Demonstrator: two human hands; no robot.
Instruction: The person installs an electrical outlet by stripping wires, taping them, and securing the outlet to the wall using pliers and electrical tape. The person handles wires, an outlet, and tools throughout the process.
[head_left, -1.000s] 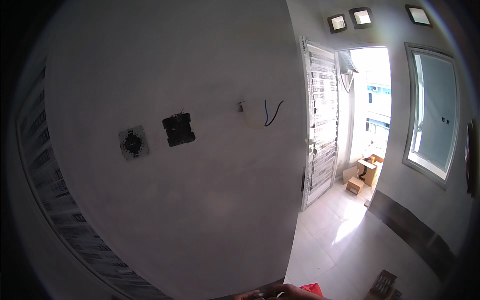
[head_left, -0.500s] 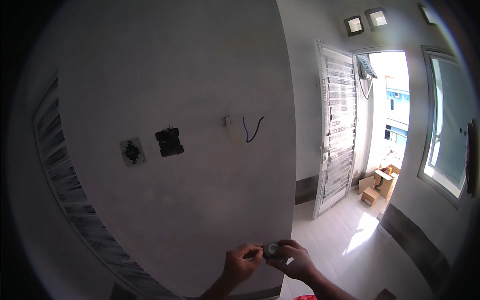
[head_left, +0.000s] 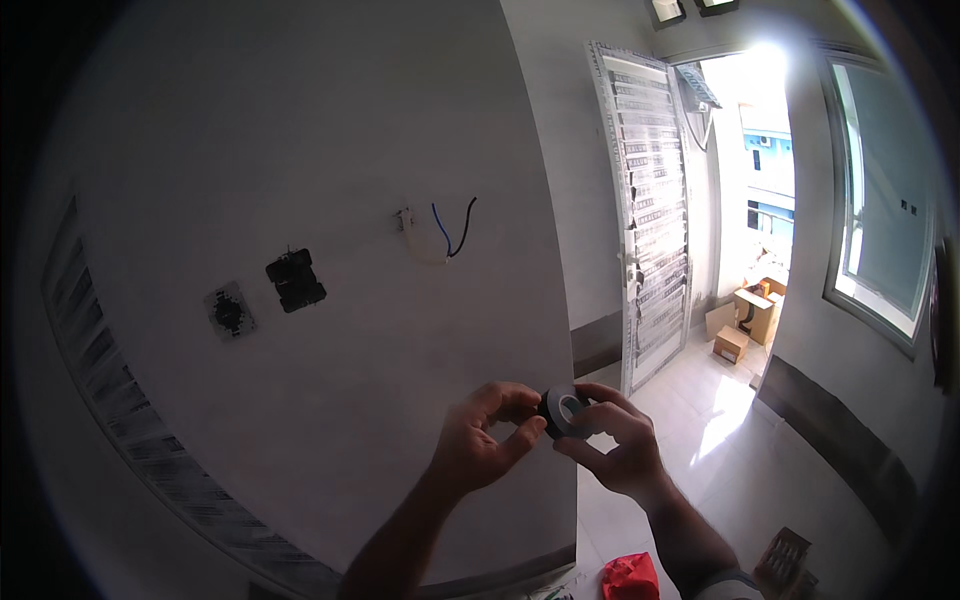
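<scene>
A roll of black electrical tape [head_left: 549, 411] is held up between my two hands, in front of the right edge of the wall. My right hand [head_left: 622, 440] is closed around its right side, fingers and thumb on the rim. From the left, my left hand [head_left: 485, 437] is closed with thumb and fingertips at the roll's edge; whether a tape end is pinched there cannot be made out. Beyond them, a pale cable [head_left: 426, 257] comes out of a hole in the wall, splitting into a blue wire [head_left: 440, 226] and a black wire [head_left: 464, 228].
Left of the cable are a black wall box [head_left: 296, 280] and a grey mounting plate [head_left: 231, 311]. A film-wrapped door [head_left: 655, 215] stands ajar at the right, with cardboard boxes [head_left: 731, 345] by the doorway. A red bag [head_left: 630, 577] lies on the floor below my hands.
Both hands have risen with the tape roll and appear larger. The view has shifted, so the wall and door sit further left and the red bag shows more fully.
</scene>
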